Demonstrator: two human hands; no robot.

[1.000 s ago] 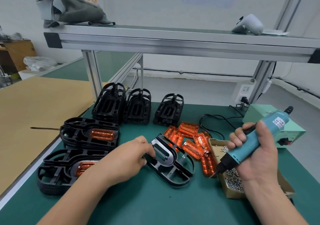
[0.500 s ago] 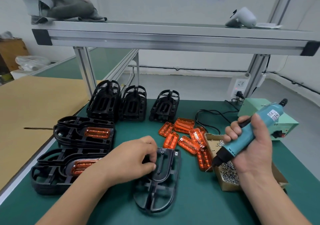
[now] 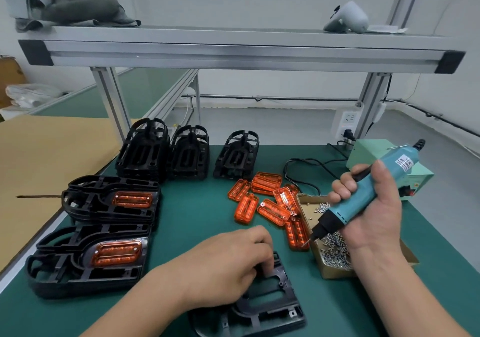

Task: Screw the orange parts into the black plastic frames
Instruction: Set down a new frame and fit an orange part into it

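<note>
A bare black plastic frame (image 3: 270, 303) lies flat on the green mat at the near edge. My left hand (image 3: 228, 264) rests on its far end, fingers curled on the rim. My right hand (image 3: 374, 206) grips a teal electric screwdriver (image 3: 363, 193), its tip pointing down-left just above the screw box. Several loose orange parts (image 3: 270, 206) lie scattered in the middle of the mat. At the left, two stacks of black frames (image 3: 78, 266) carry fitted orange parts on top (image 3: 117, 252).
A cardboard box of small screws (image 3: 335, 256) sits under the screwdriver tip. Three stacks of empty black frames (image 3: 187, 152) stand at the back. A green power unit (image 3: 374, 152) and black cable (image 3: 306, 165) are at the right. An aluminium shelf (image 3: 233, 53) spans overhead.
My left hand has dragged the bare frame toward me and turned it lengthwise to the near edge of the mat. My right hand has kept the screwdriver over the screw box.
</note>
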